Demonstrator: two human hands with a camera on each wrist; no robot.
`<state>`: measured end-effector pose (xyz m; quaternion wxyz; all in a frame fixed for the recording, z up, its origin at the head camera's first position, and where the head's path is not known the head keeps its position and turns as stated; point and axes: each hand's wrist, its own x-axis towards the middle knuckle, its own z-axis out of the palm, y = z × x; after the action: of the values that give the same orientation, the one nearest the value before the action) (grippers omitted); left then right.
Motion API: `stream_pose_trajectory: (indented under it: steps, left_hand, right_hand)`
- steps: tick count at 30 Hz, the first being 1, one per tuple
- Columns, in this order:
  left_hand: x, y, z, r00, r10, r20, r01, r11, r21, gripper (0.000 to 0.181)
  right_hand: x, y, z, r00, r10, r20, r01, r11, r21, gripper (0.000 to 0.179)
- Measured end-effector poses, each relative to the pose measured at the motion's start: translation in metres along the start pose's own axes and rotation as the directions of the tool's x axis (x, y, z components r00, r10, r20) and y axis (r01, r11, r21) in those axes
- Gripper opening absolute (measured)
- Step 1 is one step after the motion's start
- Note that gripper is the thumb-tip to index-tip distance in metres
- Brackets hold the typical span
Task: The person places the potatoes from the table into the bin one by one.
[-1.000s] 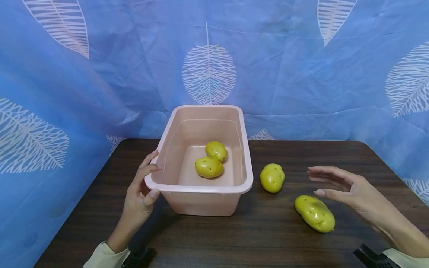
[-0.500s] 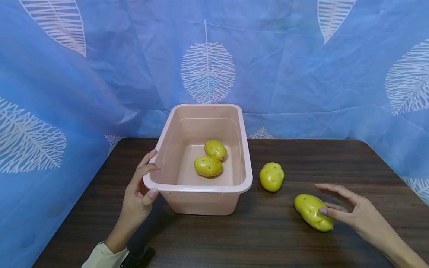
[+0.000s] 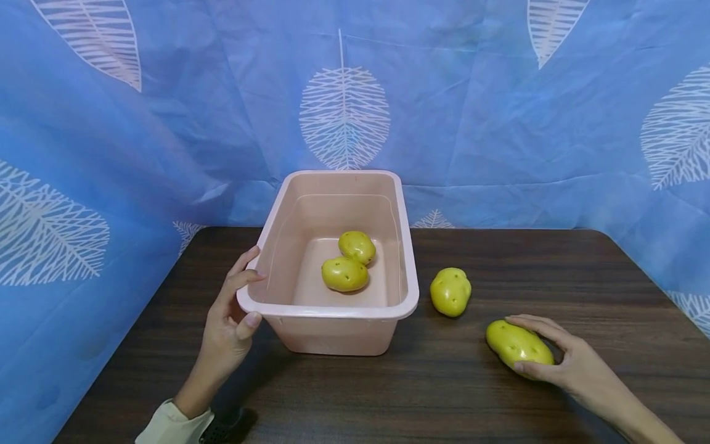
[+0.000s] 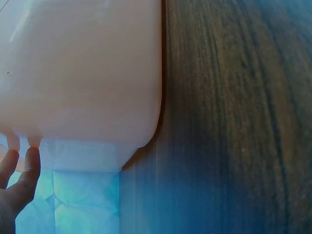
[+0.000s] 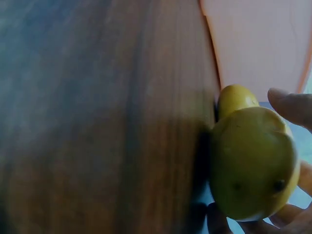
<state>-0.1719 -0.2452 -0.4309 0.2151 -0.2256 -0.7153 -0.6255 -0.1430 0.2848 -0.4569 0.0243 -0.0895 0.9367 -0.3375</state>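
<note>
A pale pink plastic basin point(image 3: 346, 336) stands on the table, with two yellow-green potatoes point(image 3: 344, 275) touching each other on its floor. At the basin's near left corner my left hand point(image 3: 228, 320) grips the rim, fingers over the edge and thumb against the front. Farther right, my right hand point(image 3: 571, 361) curls round a long potato point(image 3: 516, 343) on the table, thumb on its near side and fingers over the far side. In the right wrist view this potato point(image 5: 253, 165) sits between thumb and fingers. Another potato point(image 3: 450, 292) lies just right of the basin, untouched.
The dark wood-grain table point(image 3: 432, 401) carries everything. Behind it and along the left hangs a blue cloth point(image 3: 488, 123) with white leaf prints. The basin's walls rise well above the potatoes inside.
My right hand has come down and its fingers have closed round the long potato. My left hand has kept its grip on the basin's rim.
</note>
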Motion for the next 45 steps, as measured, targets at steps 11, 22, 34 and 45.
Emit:
stream_pose_trajectory:
  steps: [11,22,34,45]
  left_hand:
    - [0.001,0.004,0.004,1.0,-0.027,-0.011,0.028,1.0,0.013,0.051]
    - [-0.001,0.0,0.003,1.0,-0.016,0.003,0.016,1.0,-0.01,0.049]
    - [0.001,0.003,0.002,0.999,0.032,0.006,-0.032,0.998,-0.061,0.046]
    - [0.001,0.0,0.001,1.0,0.027,-0.001,-0.027,0.999,-0.047,0.048]
  right_hand:
    - [-0.001,-0.002,0.008,0.986,-0.146,-0.08,0.147,0.989,0.0,0.066]
    - [-0.004,-0.011,-0.007,0.98,-0.186,-0.064,0.189,0.981,0.042,0.063]
    - [0.004,-0.041,-0.048,0.969,-0.246,-0.039,0.248,0.95,0.188,0.068]
    - [0.02,-0.071,-0.085,0.97,-0.244,-0.013,0.242,0.952,0.187,0.068]
